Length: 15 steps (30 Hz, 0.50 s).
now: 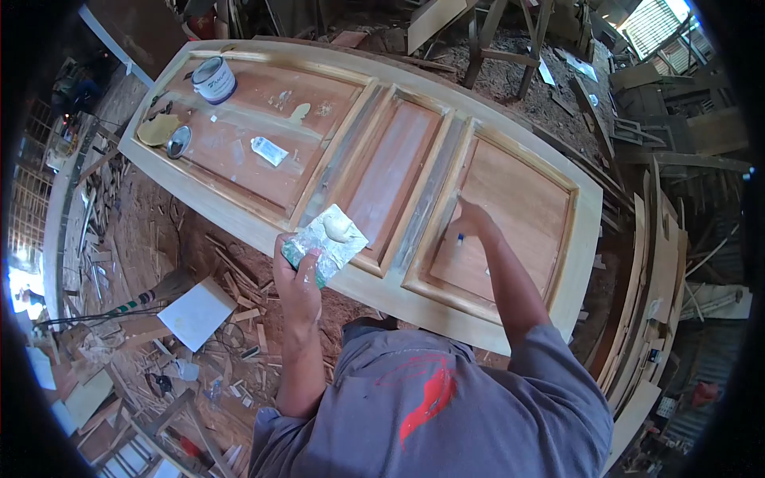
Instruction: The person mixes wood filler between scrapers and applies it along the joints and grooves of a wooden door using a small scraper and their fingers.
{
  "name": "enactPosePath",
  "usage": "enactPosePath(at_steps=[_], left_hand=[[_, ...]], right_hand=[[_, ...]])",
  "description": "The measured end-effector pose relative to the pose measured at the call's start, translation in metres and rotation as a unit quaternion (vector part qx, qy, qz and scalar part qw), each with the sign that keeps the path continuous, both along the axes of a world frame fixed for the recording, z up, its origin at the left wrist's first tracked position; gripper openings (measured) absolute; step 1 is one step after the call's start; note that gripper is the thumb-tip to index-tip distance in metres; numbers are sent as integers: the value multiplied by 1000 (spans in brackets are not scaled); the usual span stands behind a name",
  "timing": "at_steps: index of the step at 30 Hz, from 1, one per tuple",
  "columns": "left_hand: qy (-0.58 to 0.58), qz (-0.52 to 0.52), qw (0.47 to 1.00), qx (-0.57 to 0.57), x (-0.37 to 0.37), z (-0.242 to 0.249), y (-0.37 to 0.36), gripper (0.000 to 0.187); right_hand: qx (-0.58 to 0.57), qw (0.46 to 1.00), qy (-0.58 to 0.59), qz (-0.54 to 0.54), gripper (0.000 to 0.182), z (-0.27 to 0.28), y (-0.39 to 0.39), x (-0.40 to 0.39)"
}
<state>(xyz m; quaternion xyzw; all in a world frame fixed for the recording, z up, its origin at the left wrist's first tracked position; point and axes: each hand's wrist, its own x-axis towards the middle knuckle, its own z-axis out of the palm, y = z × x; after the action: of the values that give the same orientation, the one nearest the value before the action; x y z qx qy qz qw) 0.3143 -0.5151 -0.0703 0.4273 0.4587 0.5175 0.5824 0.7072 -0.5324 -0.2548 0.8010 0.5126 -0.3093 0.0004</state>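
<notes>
My left hand (301,275) grips a square palette (319,259) with a pale, smeared face and a green, crinkled edge. A round lump of cream putty (340,228) sits on top of it. At the right panel of a wooden door (593,231), my right hand (476,221) is closed by the inner moulding (449,209). A small blue-tipped object (460,237) shows just below that hand, but its kind and what the fingers hold are hard to make out. The door lies flat in front of me, with pale smears along its grey strips.
On the door's left panel stand an open tin (213,80), its lid (179,142), a yellowish flat piece (158,129) and a white-and-blue packet (269,150). Wood scraps litter the floor, around a white board (198,314). Long planks (649,295) lean at the right; a wooden trestle (510,56) stands behind.
</notes>
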Motion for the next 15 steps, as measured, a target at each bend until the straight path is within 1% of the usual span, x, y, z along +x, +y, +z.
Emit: enactPosePath(at_steps=[1,4,6,7,8,9,11,13,15], left_hand=[[2,0,1000,3,3,1,1,19],[23,-8,1000,14,6,5,4,19],[14,-12,1000,14,6,8,7,19],[9,-13,1000,12,6,9,7,19],[11,-16,1000,14,4,8,8,20],[12,-18,1000,17,3,6,10,20],[13,-21,999,24,1,4,15,20],[16,-25,999,29,1,3,17,20],[14,-16,1000,14,12,13,12,21]], right_hand=[[2,1000,-17,-5,106,-5,10,10],[-60,997,-45,22,102,-16,29,24],[-54,994,-66,62,101,-30,25,23],[-53,992,-77,82,101,-20,18,14],[-75,991,-55,94,100,-9,9,6],[-96,989,-35,105,98,23,0,-12],[-105,989,-36,96,97,1,-20,-25],[-117,987,-25,106,93,-1,-38,-43],[-97,988,-28,113,90,-28,-55,-48]])
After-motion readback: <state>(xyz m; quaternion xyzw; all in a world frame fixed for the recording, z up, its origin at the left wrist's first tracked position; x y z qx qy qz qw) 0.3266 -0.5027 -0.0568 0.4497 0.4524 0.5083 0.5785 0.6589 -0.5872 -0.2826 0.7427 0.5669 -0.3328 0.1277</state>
